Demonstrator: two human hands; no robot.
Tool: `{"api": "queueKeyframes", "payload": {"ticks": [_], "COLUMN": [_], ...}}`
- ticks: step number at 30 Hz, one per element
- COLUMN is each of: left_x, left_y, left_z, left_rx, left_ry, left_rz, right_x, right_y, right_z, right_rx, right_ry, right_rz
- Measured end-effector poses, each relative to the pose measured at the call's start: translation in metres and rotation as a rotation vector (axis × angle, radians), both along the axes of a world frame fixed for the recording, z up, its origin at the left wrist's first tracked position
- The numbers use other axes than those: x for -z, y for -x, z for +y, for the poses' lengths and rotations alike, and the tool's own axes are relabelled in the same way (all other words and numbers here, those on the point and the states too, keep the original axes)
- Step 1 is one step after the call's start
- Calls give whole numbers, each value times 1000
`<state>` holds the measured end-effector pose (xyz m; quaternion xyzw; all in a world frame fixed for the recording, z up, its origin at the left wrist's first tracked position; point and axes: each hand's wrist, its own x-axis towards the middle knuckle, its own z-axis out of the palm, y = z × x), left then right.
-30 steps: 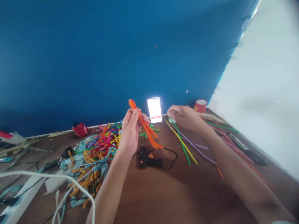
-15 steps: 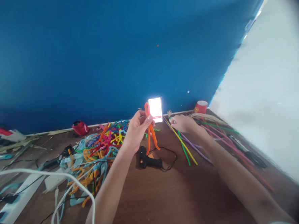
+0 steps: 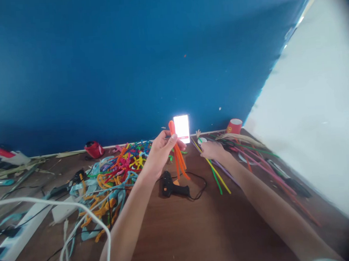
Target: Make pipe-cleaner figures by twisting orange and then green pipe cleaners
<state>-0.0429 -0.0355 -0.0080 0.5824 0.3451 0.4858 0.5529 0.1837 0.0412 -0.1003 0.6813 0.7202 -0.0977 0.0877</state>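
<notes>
My left hand (image 3: 164,149) is raised over the table, closed in a pinch round a bundle of folded orange pipe cleaners (image 3: 181,163). Their bent end points up and the loose ends hang down. My right hand (image 3: 212,149) is lower, its fingers bent down by the top of a yellow pipe cleaner (image 3: 221,179) and a green pipe cleaner (image 3: 217,181). Its fingertips are partly hidden, so what they pinch is unclear. A small white round thing (image 3: 202,140) lies just behind those fingers. Below the orange bundle rests a black glue gun (image 3: 175,188).
A lit screen (image 3: 182,128) stands against the blue wall. To the left spreads a tangle of coloured pipe cleaners (image 3: 115,177), with a white cable (image 3: 87,208) and a power strip (image 3: 18,238). Pink pipe cleaners (image 3: 268,170) and a red cup (image 3: 234,126) are on the right.
My right hand has moved slightly down, its fingers now lower by the yellow and green pipe cleaners. The orange bundle has turned a little in my left hand, its hanging ends shifting right.
</notes>
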Motion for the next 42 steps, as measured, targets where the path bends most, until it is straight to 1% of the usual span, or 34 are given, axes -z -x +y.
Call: {"api": "queueKeyframes", "payload": {"ticks": [3, 6, 8, 12, 13, 14, 16, 20, 25, 29, 35, 42], "left_x": [0, 0, 1, 4, 4, 5, 6, 8, 8, 9, 9, 10], "left_y": [0, 0, 0, 0, 0, -1, -1, -3, -1, 0, -3, -1], "left_z": [0, 0, 0, 2, 2, 2, 3, 4, 6, 7, 6, 8], "left_rx": [-3, -15, -15, -5, -5, -6, -13, -34, -64, -92, -81, -72], "left_ry": [10, 29, 36, 25, 21, 17, 14, 2, -27, -31, -22, -29], "left_rz": [7, -8, -24, -79, -93, -104, -114, -118, -59, -50, -28, 100], "right_x": [-6, -23, -40, -74, -80, -85, -91, -93, -89, -86, -87, -90], "right_y": [3, 7, 11, 17, 18, 20, 24, 32, 32, 32, 36, 35], "right_z": [-4, -12, -22, -50, -58, -65, -77, -85, -81, -78, -80, -82], "right_rx": [12, -29, -105, -288, -337, -370, -390, -358, -394, -368, -376, -323], "right_ry": [-45, -119, -153, -138, -154, -182, -236, -273, -366, -415, -343, -423], "right_rz": [58, 194, 322, 596, 752, 845, 913, 908, 867, 879, 947, 946]}}
